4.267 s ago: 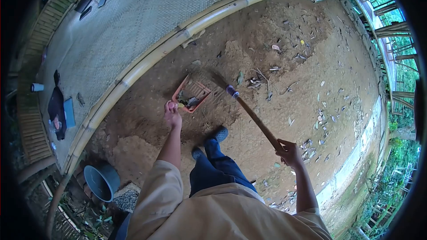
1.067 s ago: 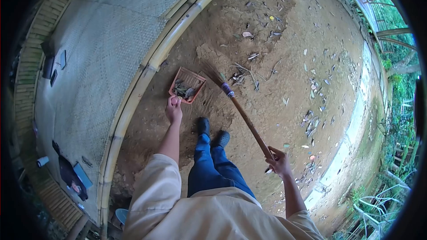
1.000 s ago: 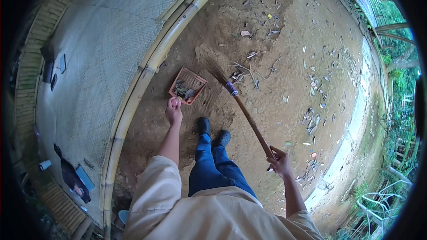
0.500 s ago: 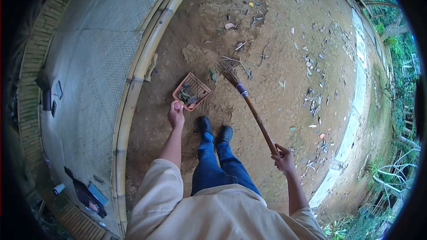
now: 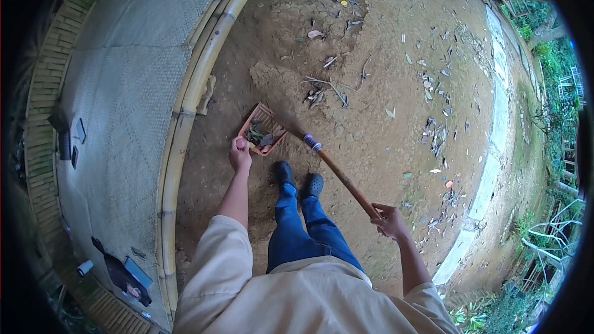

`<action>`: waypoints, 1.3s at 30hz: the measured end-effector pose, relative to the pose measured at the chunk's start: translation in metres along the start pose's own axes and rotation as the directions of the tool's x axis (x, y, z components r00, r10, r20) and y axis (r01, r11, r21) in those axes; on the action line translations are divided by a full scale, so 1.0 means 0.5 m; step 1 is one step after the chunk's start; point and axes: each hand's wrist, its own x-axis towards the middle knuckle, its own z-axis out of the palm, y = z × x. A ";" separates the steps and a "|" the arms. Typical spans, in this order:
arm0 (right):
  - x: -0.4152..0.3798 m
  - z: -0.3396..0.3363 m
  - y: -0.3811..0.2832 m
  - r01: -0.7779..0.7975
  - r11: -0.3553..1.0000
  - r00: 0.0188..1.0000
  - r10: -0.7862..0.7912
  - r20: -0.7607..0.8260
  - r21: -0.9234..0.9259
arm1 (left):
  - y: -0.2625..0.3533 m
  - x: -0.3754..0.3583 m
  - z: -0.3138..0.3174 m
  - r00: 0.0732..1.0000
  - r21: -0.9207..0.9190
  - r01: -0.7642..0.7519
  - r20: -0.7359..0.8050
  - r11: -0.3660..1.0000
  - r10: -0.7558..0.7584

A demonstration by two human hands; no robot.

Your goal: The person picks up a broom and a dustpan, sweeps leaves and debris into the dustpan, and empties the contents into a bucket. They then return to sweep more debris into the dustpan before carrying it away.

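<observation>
1. Left hand (image 5: 241, 157) is gripping the near corner of an orange, slatted plastic basket (image 5: 263, 112); fingers are curling closed, exact hold on the rim partly hidden by the hand itself.
2. Basket is sitting on bare brown earth (image 5: 377, 117), ahead of the two dark perforated clogs (image 5: 314, 184). Dry green and brown leaves (image 5: 255, 134) are lying inside, bunching toward the near end.
3. Right hand (image 5: 390, 221) is holding the upper end of a long broom with a brown wooden handle (image 5: 346, 181), fingers wrapping closed around it.
4. Broom is slanting across toward the basket. Purple-and-white binding (image 5: 312, 142) is showing above the bristles (image 5: 287, 123), which are blurring at the basket's right side; contact with the rim: cannot tell.
5. Thin forked twigs (image 5: 331, 84) and a few dark leaves are lying beyond the broom head; more loose leaves (image 5: 436, 138) are scattering over the ground at right.
6. On the left, a thick yellowish bamboo pole (image 5: 213, 40) is edging a pale woven mat (image 5: 127, 99). A white cup (image 5: 85, 268) is lying tipped near the mat's outer edge.
</observation>
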 end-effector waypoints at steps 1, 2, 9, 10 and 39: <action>-0.016 -0.012 -0.006 -0.009 1.000 1.000 0.009 0.025 -0.010 | -0.008 0.001 0.003 1.000 -0.010 0.006 -0.001 1.000 -0.006; -0.028 -0.016 -0.004 -0.004 1.000 0.999 0.005 0.032 -0.024 | -0.015 0.004 0.007 1.000 -0.020 0.011 -0.004 1.000 -0.011; -0.076 -0.008 0.008 0.026 0.999 0.999 -0.027 0.042 0.036 | -0.013 -0.016 -0.018 0.998 -0.122 0.063 0.008 0.990 -0.062; -0.075 -0.007 0.005 0.027 0.999 0.999 -0.028 0.033 0.042 | -0.016 -0.020 -0.019 0.998 -0.171 0.066 0.004 0.983 -0.066; 0.055 0.072 -0.008 0.154 0.974 0.988 -0.150 0.039 -0.164 | -0.043 -0.047 -0.015 0.996 -0.275 0.051 -0.062 0.960 -0.071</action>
